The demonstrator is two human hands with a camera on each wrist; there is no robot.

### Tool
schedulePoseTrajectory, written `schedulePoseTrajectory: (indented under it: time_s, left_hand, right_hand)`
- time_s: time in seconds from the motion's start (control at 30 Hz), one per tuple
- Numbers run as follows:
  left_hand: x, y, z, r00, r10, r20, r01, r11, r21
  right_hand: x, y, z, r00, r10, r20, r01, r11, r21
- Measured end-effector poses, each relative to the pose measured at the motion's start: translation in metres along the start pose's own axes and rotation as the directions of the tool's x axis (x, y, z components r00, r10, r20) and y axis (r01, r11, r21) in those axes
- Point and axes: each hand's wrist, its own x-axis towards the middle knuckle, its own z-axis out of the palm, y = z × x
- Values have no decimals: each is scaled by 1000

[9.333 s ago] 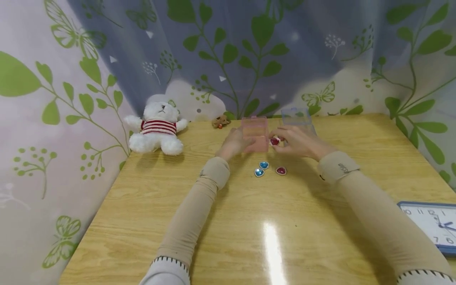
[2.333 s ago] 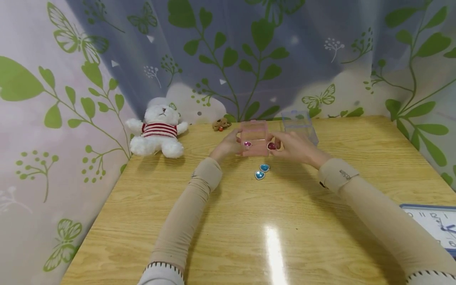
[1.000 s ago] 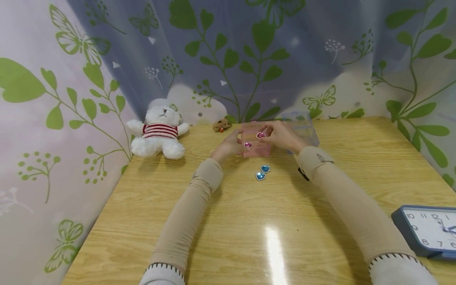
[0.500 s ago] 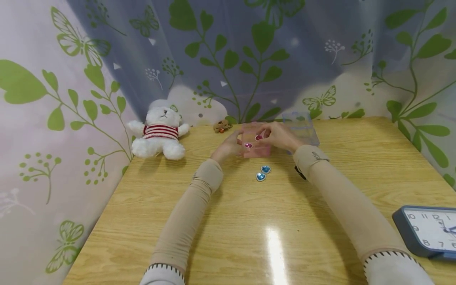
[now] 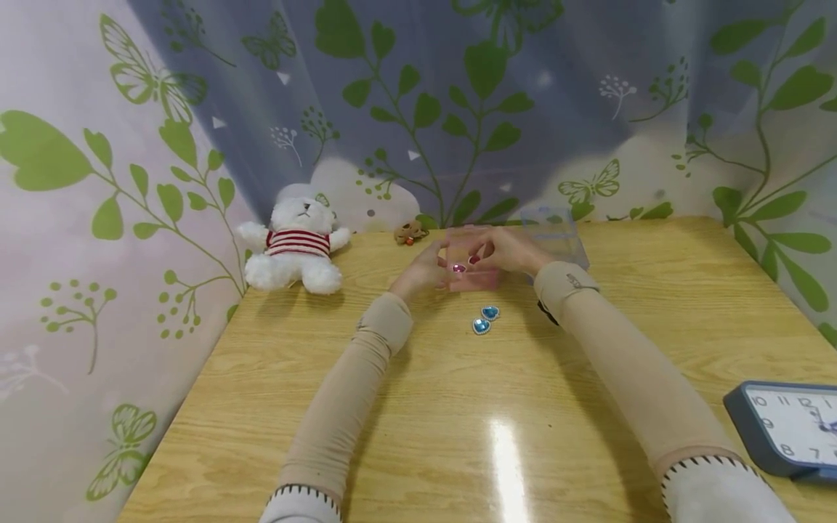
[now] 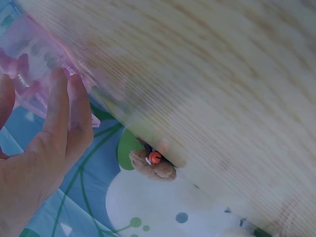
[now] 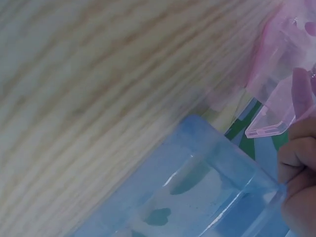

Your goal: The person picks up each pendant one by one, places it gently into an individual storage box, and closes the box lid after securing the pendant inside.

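A transparent pink box (image 5: 480, 280) stands with its lid raised near the table's back edge. My left hand (image 5: 421, 271) is at the box's left side; the left wrist view shows its fingers (image 6: 58, 101) fairly straight against the pink plastic. One red gem (image 5: 458, 268) with a pale rim shows at the box's front left, beside that hand. Over the box's right part, my right hand (image 5: 508, 250) pinches another red gem (image 5: 474, 259), partly hidden by the fingertips. Two blue heart-shaped gems (image 5: 481, 326) with beaded rims lie on the table in front of the box.
A transparent blue box (image 5: 562, 243) stands open behind the right hand. A white teddy bear (image 5: 297, 247) in a striped shirt sits at the left. A small brown plush piece (image 5: 410, 232) with a red bell is by the back edge. A clock (image 5: 785, 428) lies at the right.
The right hand has picked up a red gem from the table, carried it left over the pink box and lowered it slightly. The left hand has stayed at the box's left side.
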Motion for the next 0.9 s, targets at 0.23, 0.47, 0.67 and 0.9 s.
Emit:
schedulePoseTrajectory:
  time_s: [0.23, 0.47, 0.67, 0.9]
  left_hand:
    - [0, 2, 2, 997, -58, -49, 61, 996, 69]
    - [1, 3, 3, 996, -59, -60, 63, 996, 64]
    - [0, 2, 2, 997, -50, -64, 54, 996, 69]
    - [-2, 2, 0, 997, -44, -60, 48, 996, 72]
  right_hand:
    - [7, 1, -2, 998, -30, 63, 32, 999, -30]
    - [9, 1, -2, 989, -104, 104, 111, 991, -68]
    - [10, 2, -1, 991, -61, 123, 81, 983, -165]
    - [8, -2, -4, 992, -42, 119, 57, 990, -128]
